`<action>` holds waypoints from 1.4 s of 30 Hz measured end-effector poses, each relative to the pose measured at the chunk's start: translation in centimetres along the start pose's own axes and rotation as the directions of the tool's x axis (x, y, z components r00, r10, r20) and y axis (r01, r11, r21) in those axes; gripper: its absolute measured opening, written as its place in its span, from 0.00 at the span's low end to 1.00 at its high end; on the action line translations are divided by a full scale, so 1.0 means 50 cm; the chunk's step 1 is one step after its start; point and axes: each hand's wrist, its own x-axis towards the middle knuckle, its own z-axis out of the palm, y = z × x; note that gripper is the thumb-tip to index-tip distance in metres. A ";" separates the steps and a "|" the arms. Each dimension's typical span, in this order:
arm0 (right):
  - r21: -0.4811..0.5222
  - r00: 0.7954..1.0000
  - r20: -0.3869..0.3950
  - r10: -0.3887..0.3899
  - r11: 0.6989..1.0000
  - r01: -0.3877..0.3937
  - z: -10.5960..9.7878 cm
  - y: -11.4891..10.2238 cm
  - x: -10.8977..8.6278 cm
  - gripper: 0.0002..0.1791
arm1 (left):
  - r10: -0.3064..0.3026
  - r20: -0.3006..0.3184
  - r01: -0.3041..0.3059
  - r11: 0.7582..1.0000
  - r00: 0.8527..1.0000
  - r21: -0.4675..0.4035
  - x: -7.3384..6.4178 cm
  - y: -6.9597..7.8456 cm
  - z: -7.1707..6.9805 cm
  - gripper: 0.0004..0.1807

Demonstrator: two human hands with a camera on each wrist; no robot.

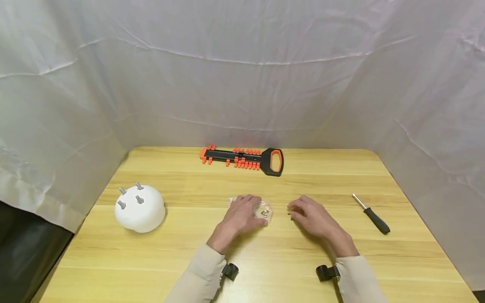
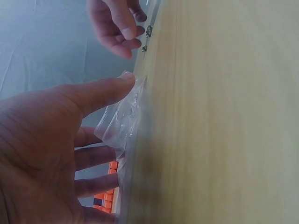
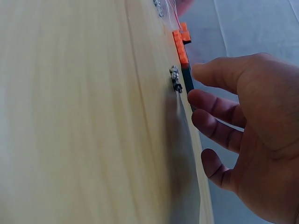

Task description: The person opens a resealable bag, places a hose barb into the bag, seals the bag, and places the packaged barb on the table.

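Observation:
My left hand (image 1: 241, 213) holds a clear plastic bag (image 2: 119, 123) at the middle of the table, its thumb on one edge and its fingers along the other side. Small metal screws (image 1: 265, 213) lie inside the bag. To the right, my right hand (image 1: 312, 216) hovers with loosely bent fingers and a gap between thumb and fingertips. Just beside those fingertips, a little cluster of loose metal hardware (image 3: 175, 78) rests on the wood; its exact kind is too small to tell. Nothing shows between the right fingers.
A white rounded object (image 1: 140, 210) with several grey pegs on top stands at the left. A black and orange tool-like holder (image 1: 242, 159) lies along the back. A screwdriver (image 1: 373, 216) with a black handle lies at the right. Pale curtains (image 1: 242, 84) surround the wooden table (image 1: 273, 269).

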 end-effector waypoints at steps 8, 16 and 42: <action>-0.011 0.999 0.035 0.022 1.000 -0.022 -0.003 0.011 -0.011 0.05 | -0.007 0.009 0.007 1.000 1.000 0.000 -0.001 0.001 0.000 0.40; -0.011 0.998 0.061 0.027 1.000 -0.026 -0.007 0.011 -0.017 0.04 | -0.013 0.014 0.013 1.000 1.000 -0.014 0.000 0.001 -0.001 0.40; -0.036 0.997 0.059 0.047 0.998 -0.045 -0.005 0.009 -0.006 0.02 | -0.012 0.021 0.012 1.000 1.000 0.003 0.000 0.002 -0.004 0.41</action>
